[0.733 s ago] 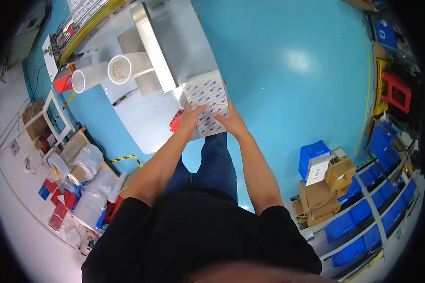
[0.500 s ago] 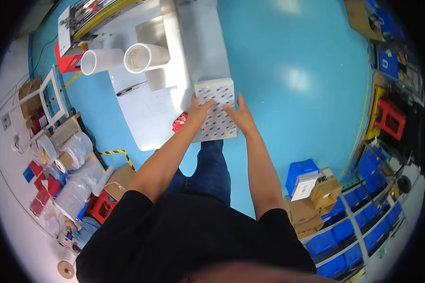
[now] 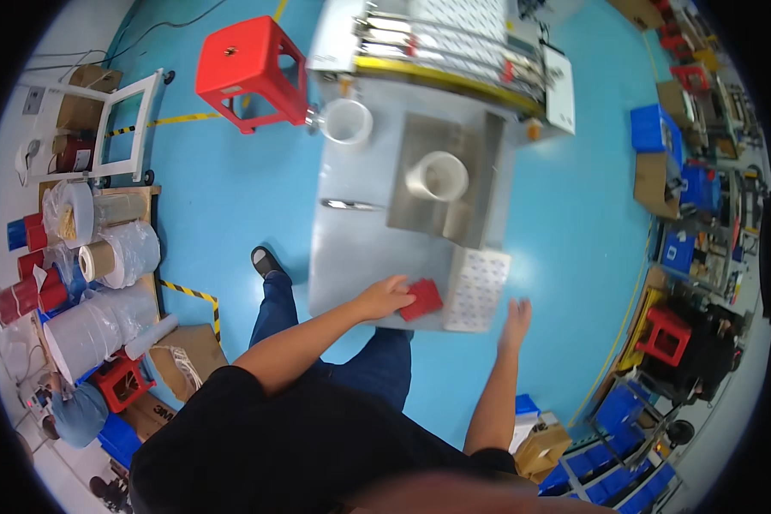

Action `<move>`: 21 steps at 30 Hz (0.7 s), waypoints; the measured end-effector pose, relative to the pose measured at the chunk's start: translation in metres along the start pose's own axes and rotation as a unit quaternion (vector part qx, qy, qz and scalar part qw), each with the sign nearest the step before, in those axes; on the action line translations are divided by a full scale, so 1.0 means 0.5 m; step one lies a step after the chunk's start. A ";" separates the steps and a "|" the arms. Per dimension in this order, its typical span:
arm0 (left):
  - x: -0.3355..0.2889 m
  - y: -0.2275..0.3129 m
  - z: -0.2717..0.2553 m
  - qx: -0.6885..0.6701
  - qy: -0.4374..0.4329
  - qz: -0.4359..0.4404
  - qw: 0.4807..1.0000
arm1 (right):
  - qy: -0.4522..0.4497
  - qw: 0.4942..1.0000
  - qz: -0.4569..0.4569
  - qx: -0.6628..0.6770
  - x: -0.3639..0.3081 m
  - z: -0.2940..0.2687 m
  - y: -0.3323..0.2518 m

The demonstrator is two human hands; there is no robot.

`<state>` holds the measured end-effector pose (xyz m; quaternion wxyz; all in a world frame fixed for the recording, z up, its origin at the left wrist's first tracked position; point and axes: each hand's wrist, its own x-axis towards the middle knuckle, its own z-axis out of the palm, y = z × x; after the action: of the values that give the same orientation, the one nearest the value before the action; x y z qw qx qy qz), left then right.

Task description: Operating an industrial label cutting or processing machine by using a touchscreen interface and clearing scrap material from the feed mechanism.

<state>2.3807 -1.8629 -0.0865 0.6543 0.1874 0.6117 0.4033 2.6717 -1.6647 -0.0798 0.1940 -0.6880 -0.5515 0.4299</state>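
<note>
The red pad [image 3: 422, 300] lies at the desk's near edge, left of the stack [image 3: 480, 287], a narrow gap between them. The left hand [image 3: 387, 298] has come off the stack, where both hands were a moment ago, and its fingertips now touch the pad's left side; its thumb is hidden, so I cannot tell whether it grips. The right hand [image 3: 515, 324] has let go too: it is empty, fingers loosely spread, just beyond the desk's right edge near the stack. The view has swung round, so a red stool [image 3: 248, 64] now shows whole and a shoe [image 3: 265, 259] has come into sight.

The pad is matte and roughly square. The stack is a white oblong block with rows of small blue print on top and a plain side. Behind it, a shiny bent metal sheet [image 3: 415, 141] carries a white, round-mouthed tube [image 3: 437, 176]; a second tube [image 3: 347, 122] stands farther back on the smooth grey desk [image 3: 351, 257]. A slim pen [image 3: 351, 205] lies left of the sheet. At the far end is a machine [image 3: 454, 83] with a yellow rail, cut off by the top edge.

The right hand is blurred, the stack's print smeared, and the inside of the second tube hard to make out.
</note>
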 end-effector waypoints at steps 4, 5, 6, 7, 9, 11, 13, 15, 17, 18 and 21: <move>-0.178 -0.090 -0.406 0.100 0.123 -0.061 0.985 | 0.118 0.986 0.054 0.103 -0.227 0.026 -0.079; -0.220 -0.142 -0.504 0.153 0.182 -0.078 0.968 | 0.114 0.988 0.043 0.100 -0.266 0.072 -0.148; -0.268 -0.175 -0.603 0.172 0.211 -0.015 0.962 | 0.117 0.985 0.029 0.125 -0.297 0.119 -0.218; -0.308 -0.130 -0.674 0.130 0.264 -0.094 0.951 | 0.136 0.979 0.017 0.151 -0.336 0.159 -0.283; -0.393 -0.247 -0.863 0.182 0.378 -0.093 0.903 | 0.049 0.986 -0.067 0.147 -0.370 0.301 -0.457; -0.450 -0.298 -1.007 0.104 0.411 -0.119 0.898 | -0.045 0.982 -0.178 0.031 -0.399 0.428 -0.611; -0.441 -0.184 -1.094 0.123 0.398 -0.123 0.901 | -0.063 0.981 -0.182 0.019 -0.450 0.528 -0.740; -0.399 -0.081 -1.172 0.155 0.384 -0.105 0.904 | -0.110 0.969 -0.220 0.027 -0.432 0.600 -0.755; -0.325 0.043 -1.219 0.117 0.345 -0.067 0.929 | -0.096 0.961 -0.256 0.025 -0.411 0.662 -0.790; -0.293 0.100 -1.241 0.132 0.337 -0.064 0.930 | -0.097 0.950 -0.296 0.011 -0.401 0.689 -0.813; -0.181 0.251 -1.311 0.184 0.281 -0.047 0.941 | -0.124 0.918 -0.370 -0.062 -0.341 0.770 -0.921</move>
<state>1.7260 -2.0184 -0.0538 0.4281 0.1542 0.8424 0.2887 2.0849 -1.7565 0.1121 0.2261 -0.3863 -0.8122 0.3742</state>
